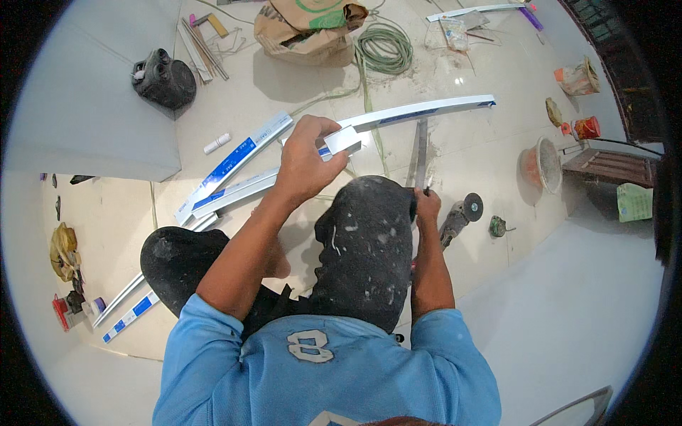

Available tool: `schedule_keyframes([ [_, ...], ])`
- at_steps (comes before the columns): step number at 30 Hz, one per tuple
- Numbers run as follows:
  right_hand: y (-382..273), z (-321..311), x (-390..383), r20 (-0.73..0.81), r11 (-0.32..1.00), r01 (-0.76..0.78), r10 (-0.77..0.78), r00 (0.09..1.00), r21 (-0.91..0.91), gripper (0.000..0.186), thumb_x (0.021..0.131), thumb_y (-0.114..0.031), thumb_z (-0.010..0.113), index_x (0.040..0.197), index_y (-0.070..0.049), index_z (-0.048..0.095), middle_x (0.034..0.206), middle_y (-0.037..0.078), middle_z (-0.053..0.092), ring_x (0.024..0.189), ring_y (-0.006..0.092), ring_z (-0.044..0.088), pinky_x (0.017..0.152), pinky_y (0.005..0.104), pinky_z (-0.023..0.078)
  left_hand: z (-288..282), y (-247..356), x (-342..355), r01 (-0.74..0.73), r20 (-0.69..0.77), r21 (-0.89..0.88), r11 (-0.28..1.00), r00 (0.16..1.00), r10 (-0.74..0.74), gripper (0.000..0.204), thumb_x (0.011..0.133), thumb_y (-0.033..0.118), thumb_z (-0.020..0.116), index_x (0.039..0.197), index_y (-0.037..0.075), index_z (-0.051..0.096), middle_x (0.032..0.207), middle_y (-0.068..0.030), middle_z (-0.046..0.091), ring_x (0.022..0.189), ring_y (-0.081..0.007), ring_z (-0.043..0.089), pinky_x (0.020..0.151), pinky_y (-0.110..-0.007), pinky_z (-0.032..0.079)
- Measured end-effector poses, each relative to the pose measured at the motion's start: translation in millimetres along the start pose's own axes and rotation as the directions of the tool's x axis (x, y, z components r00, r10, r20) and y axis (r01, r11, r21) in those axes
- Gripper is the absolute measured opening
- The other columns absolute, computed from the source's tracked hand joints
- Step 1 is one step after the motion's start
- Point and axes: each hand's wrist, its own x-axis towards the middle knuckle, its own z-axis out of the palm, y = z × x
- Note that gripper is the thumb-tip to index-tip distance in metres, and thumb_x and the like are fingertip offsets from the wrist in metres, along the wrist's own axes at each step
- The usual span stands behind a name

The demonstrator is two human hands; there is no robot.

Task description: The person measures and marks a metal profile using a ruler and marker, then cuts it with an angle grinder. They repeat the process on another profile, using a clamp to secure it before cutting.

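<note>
My left hand (309, 160) pinches a short white channel piece (341, 138) in the middle of the view. Beneath and beside it lie long white trim lengths with blue labels (234, 155), and another long strip (447, 101) stretches to the right behind it. My right hand (426, 204), right of my dusty black trouser knee, is closed at the near end of a long grey metal strip (420, 149), with a small dark item at the fingers that I cannot make out. Just right of this hand lies an angle grinder (458, 219). A white marker (217, 143) lies at the left.
A black jerrycan (162, 79), brown sack (305, 35) and coiled hose (383, 50) lie ahead on the tiles (511, 248). Buckets (540, 167), a green tray (634, 201) and a small round tool (497, 226) are at right; bags and containers (64, 252) at left, beside a wall.
</note>
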Motion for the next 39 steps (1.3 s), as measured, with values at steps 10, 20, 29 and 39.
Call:
schedule_keyframes([
  [10, -201.6, -147.0, -147.5, -0.04, 0.946, 0.213, -0.21, 0.977, 0.246, 0.024, 0.11, -0.024, 0.069, 0.103, -0.001, 0.069, 0.076, 0.002, 0.065, 0.056, 0.0096, 0.058, 0.05, 0.0278, 0.046, -38.8, 85.9, -81.2, -0.099, -0.019, -0.154, 0.983, 0.995, 0.097, 0.046, 0.085, 0.014, 0.085, 0.128, 0.003, 0.07, 0.12, -0.0176, 0.074, 0.109, -0.0301, 0.074, 0.098, -0.04, 0.059],
  [20, -278.7, -81.7, -292.9, 0.435, 0.887, 0.131, -0.34, 0.834, 0.442, 0.014, 0.109, -0.016, 0.071, 0.11, -0.002, 0.071, 0.074, -0.001, 0.064, 0.054, 0.005, 0.057, 0.046, 0.0237, 0.043, -23.4, 72.3, -123.5, 0.046, 0.011, -0.375, 0.926, 0.999, -0.045, 0.046, 0.095, 0.015, 0.083, 0.138, 0.003, 0.069, 0.13, -0.0122, 0.077, 0.122, -0.0201, 0.072, 0.107, -0.036, 0.056],
  [29, -275.7, -56.8, -291.8, 0.524, 0.876, 0.056, -0.336, 0.783, 0.479, 0.021, 0.111, -0.021, 0.071, 0.113, 0.0, 0.071, 0.084, 0.003, 0.071, 0.056, 0.0038, 0.058, 0.047, 0.0223, 0.046, -50.4, 76.6, -122.1, 0.23, 0.162, -0.441, 0.868, 0.971, -0.175, 0.027, 0.103, 0.01, 0.075, 0.126, -0.003, 0.078, 0.122, -0.0115, 0.079, 0.115, -0.0186, 0.072, 0.107, -0.037, 0.055],
  [39, -278.8, -53.9, -290.1, 0.485, 0.903, 0.14, -0.342, 0.805, 0.405, 0.02, 0.11, -0.02, 0.072, 0.111, 0.0, 0.07, 0.08, 0.001, 0.07, 0.057, 0.0037, 0.059, 0.048, 0.0235, 0.047, -67.7, 87.6, -108.1, 0.391, 0.283, -0.398, 0.83, 0.913, -0.294, 0.019, 0.097, 0.012, 0.08, 0.111, 0.0, 0.082, 0.096, -0.0059, 0.08, 0.088, -0.0104, 0.07, 0.084, -0.028, 0.056],
])
